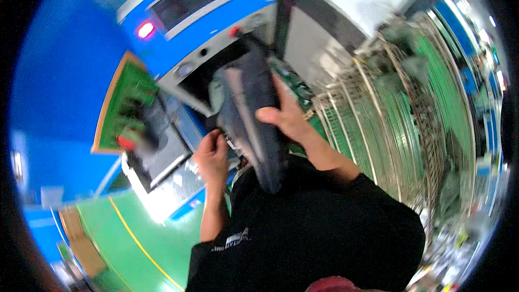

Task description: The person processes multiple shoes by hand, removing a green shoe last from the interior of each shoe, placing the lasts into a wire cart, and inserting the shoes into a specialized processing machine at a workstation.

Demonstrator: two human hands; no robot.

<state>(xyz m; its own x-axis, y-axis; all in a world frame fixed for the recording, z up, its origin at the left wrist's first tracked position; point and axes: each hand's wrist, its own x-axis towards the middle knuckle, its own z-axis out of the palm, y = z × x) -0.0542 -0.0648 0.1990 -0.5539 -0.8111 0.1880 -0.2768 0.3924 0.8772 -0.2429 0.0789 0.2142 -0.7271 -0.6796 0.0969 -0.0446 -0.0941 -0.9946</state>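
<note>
In front of my body I hold a long, dark navy item (265,124) with a pale stripe running down it; motion blur hides its exact kind. My right hand (286,116) grips its right side, thumb across the front and the other fingers mostly hidden behind. At its lower left, my left hand (212,157) has its fingers curled together on a small dark edge of the same item. A pale grey-green part (217,93) shows along the item's upper left side. Just beyond is a blue machine (184,8) with a dark opening, partly covered by the item.
The machine has a lit red lamp (145,30) and a red knob (235,32). Left of it are a green panel with an orange edge (114,103) and a bright metal table (162,200). Tall wire racks (373,124) stand close on my right. Yellow lines cross the green floor (116,238).
</note>
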